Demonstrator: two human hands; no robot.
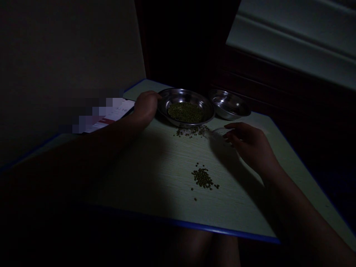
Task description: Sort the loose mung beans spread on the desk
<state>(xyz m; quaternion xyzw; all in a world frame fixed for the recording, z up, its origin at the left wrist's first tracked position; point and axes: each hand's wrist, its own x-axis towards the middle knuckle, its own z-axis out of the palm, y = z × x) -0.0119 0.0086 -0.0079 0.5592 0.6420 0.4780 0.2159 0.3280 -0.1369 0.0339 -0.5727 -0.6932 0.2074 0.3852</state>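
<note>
My left hand (146, 107) grips the left rim of a wide metal bowl (164, 97), which holds a heap of small green beans (185, 112) that look like mung beans. A pale, see-through plastic piece with a curved edge (218, 132) is pinched in my right hand (249, 142); its exact kind is too dim to tell. Its tip is close to a scatter of beans mixed with whitish grains (190, 131) just in front of the bowl. Closer to me, a small pile of beans (203, 178) lies loose on the table.
A second metal bowl (229, 105) stands behind and to the right of the first. The light table (133, 174) has a blue edge. Printed paper or a booklet (111, 116) lies at the left, partly blurred out. A wall rises on the left, and the room is dark.
</note>
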